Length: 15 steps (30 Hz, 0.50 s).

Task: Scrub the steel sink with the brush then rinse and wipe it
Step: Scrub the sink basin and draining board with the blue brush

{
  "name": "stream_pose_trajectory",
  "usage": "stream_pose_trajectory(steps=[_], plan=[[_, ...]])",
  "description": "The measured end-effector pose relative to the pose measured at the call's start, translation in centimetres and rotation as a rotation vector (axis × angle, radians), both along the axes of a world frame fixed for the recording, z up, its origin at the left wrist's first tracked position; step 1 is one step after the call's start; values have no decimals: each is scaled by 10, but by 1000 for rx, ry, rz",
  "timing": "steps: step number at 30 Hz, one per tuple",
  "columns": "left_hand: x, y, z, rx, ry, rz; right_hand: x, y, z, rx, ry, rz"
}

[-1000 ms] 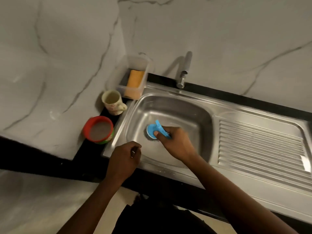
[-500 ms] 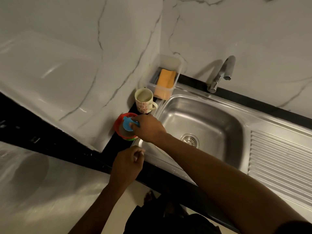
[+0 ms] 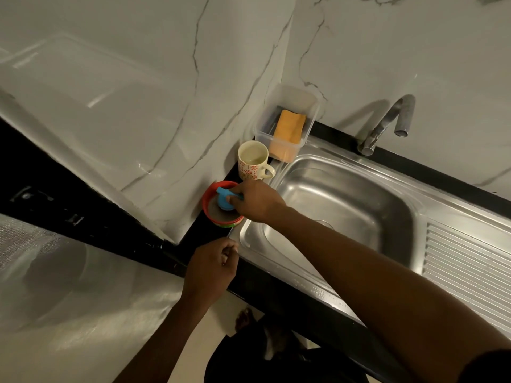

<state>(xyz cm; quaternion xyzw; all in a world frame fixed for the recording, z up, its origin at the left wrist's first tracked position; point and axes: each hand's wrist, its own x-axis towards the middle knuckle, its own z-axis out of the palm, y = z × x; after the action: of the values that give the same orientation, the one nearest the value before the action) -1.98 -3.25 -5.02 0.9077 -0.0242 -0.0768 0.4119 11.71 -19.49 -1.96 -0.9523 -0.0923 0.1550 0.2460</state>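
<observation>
Bristles of the brush (image 3: 224, 202) are hidden, head down in the red tub (image 3: 206, 195); the right hand (image 3: 257, 201) covers most of its handle. The drain (image 3: 323, 222) of the sink (image 3: 345, 194) is mostly behind the right forearm (image 3: 359, 258) (only a sliver shows). The drainboard (image 3: 470, 261) is cut off by the right edge. The left hand (image 3: 210, 268) has curled fingers (image 3: 231, 255) with a pale glint between them; can't tell if anything's held. Contents of the mug (image 3: 250, 170) are unclear.

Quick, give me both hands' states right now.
Left hand: fingers curled; whether it holds anything cannot be told.
Right hand: grips the blue brush.
</observation>
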Motion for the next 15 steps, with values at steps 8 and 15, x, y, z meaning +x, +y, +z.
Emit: stream_pose_trajectory(steps=[8, 15], plan=[[11, -15, 4, -12, -45, -29, -21, -19, 26, 331, 33, -191], [16, -77, 8, -29, -99, -160, -91, -128, 57, 706, 257, -578]])
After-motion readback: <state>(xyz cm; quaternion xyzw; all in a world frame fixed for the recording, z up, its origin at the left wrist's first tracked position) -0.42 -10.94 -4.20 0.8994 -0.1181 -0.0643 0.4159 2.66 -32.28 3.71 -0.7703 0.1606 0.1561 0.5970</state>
